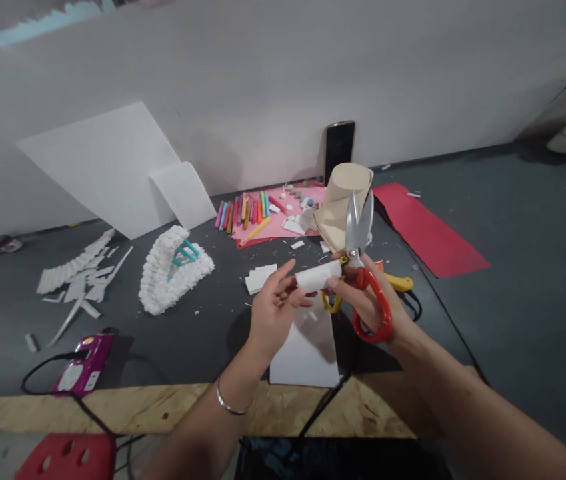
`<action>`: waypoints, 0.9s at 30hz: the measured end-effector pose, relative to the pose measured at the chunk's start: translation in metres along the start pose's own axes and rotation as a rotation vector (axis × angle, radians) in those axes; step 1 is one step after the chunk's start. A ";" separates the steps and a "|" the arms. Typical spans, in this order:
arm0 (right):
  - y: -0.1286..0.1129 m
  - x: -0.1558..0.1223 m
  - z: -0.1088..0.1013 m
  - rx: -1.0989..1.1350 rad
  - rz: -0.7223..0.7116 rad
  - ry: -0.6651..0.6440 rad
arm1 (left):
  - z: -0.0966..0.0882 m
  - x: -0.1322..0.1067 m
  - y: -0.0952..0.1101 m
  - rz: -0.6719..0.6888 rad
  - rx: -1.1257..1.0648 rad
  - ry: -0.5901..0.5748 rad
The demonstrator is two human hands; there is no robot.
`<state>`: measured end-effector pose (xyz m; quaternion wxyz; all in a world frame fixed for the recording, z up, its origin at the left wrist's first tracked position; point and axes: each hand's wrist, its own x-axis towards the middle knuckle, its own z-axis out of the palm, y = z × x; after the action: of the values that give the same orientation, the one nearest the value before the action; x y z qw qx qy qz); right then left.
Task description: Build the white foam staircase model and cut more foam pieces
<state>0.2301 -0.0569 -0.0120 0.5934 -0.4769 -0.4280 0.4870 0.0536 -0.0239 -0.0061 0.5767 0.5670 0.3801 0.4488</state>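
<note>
A small roll of white paper [319, 275] is held between both hands above the table. My left hand [273, 312] has its fingers curled at the roll's left end. My right hand [367, 300] pinches the right end while also carrying red-handled scissors [384, 310]. Their blades point up and away, slightly apart. Below the hands lies a white sheet [305, 357], with a stack of small white cut pieces [261, 278] to the left. A yellow handle loop [331, 303] shows partly behind the right hand, beside a yellow-handled tool [399, 283] with a black cord.
A white tooth-arch model [160, 267] and white strips [75, 273] lie left. Colored sticks [247, 212] rest on pink paper [275, 230]. Behind stand a beige roll [350, 180] and a phone [339, 150]. Red paper [433, 233] lies right, a purple corded box [85, 363] front left.
</note>
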 end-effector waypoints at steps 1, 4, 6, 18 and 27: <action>0.000 0.000 0.000 -0.019 -0.011 0.002 | 0.001 0.001 0.002 -0.035 -0.042 0.008; 0.000 -0.001 -0.001 -0.067 -0.021 0.000 | 0.002 0.004 0.007 -0.107 -0.097 0.047; -0.001 -0.002 -0.001 -0.081 -0.022 0.003 | 0.002 0.005 0.009 -0.129 -0.117 0.058; -0.002 -0.001 -0.002 -0.148 -0.049 0.011 | -0.003 0.009 0.001 -0.190 -0.208 0.111; -0.005 -0.004 -0.006 -0.615 -0.142 -0.079 | -0.011 0.020 0.008 -0.209 -0.367 0.360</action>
<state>0.2363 -0.0623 -0.0086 0.4369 -0.5835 -0.6102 0.3105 0.0485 -0.0021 0.0023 0.6363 0.3219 0.4451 0.5416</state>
